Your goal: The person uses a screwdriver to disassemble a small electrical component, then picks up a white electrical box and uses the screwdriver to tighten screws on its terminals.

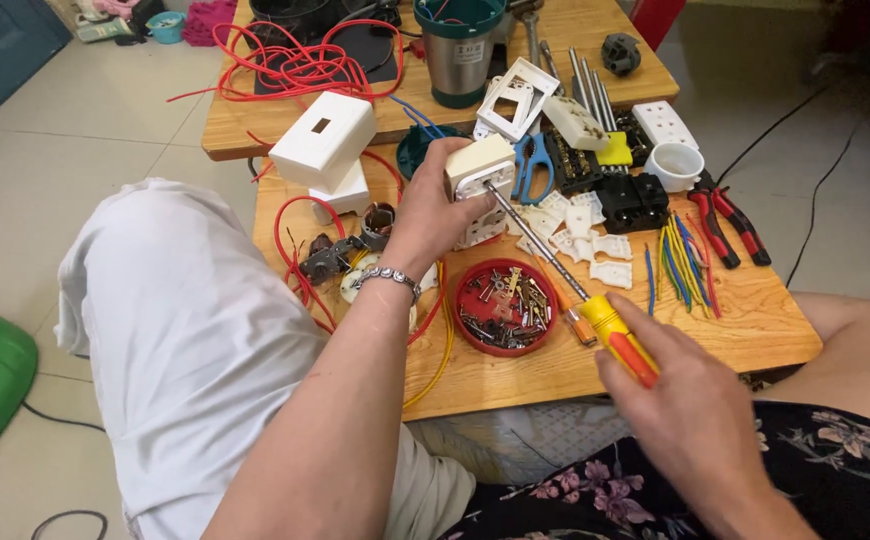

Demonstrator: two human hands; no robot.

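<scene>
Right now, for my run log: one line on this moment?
left hand: holds socket block | right hand: screwdriver, tip on block | red screw tray between

Even, soft daylight over a cluttered bench [515, 375].
Shadows are faint; pale sheen on the floor tiles [65, 130] at ten o'clock; wide-angle bending at the edges, focus sharp throughout.

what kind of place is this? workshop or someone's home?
Likely a home floor workspace used for small electrical assembly, not a proper workshop. A low wooden table sits on floor tiles, cluttered with red wire and white socket parts. The left hand holds a socket; the right hand drives a screwdriver.
</scene>
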